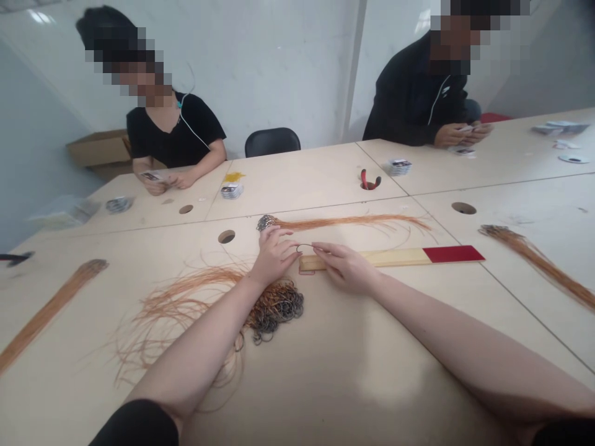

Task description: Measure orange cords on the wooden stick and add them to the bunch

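My left hand and my right hand are close together, fingertips pinched on a short, thin, dark wire that arches between them. Under the wire lies a flat wooden strip with a red end, and my right hand rests over its near part. Beside my left forearm sits a tangled pile of coppery strands with dark metal loops. Just beyond my left fingers are the metal ends of a straight bundle of coppery strands, stretching to the right.
More coppery bundles lie at the left and right. Red-handled pliers stand in a table hole. Two people sit across the table, holding cards, near small stacks of cards. A black chair is between them.
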`<action>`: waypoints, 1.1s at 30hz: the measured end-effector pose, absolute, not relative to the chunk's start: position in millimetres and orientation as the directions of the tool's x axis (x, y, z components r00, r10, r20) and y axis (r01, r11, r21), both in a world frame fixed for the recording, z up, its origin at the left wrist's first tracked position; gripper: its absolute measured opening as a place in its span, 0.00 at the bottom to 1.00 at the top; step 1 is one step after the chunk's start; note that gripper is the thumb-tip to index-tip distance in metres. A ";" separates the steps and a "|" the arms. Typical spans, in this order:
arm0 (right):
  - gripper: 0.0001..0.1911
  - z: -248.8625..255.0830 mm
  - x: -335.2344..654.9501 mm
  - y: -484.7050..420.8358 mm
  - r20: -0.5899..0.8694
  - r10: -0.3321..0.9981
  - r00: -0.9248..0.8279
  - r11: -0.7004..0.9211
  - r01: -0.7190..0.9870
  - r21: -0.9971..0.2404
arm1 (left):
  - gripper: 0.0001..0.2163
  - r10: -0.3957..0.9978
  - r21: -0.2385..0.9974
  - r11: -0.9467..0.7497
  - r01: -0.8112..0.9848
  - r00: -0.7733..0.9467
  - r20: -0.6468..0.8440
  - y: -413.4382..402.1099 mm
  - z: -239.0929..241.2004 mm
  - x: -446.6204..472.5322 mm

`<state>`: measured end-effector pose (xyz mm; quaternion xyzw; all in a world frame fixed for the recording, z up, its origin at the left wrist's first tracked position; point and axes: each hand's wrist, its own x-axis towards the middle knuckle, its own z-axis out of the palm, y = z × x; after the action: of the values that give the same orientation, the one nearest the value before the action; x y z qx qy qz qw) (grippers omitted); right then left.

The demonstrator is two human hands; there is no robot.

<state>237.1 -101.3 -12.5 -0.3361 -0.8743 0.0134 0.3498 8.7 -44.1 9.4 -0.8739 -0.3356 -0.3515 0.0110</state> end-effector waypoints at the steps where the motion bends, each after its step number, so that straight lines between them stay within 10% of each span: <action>1: 0.28 -12.4 237.4 -102.0 0.602 0.598 -0.529 0.773 0.580 -0.258 | 0.10 0.571 0.210 -0.778 0.592 0.528 0.629 -44.6 9.4 8.4; 33: 0.24 -16.6 229.6 -94.6 0.548 0.630 -0.550 0.765 0.561 -0.316 | 0.13 0.586 0.191 -0.761 0.619 0.531 0.612 -46.3 4.8 3.6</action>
<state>229.6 -94.6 -16.6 -0.3389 -0.8788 0.0521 0.3319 3.6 -46.3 4.8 -0.8747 -0.3445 -0.3401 0.0246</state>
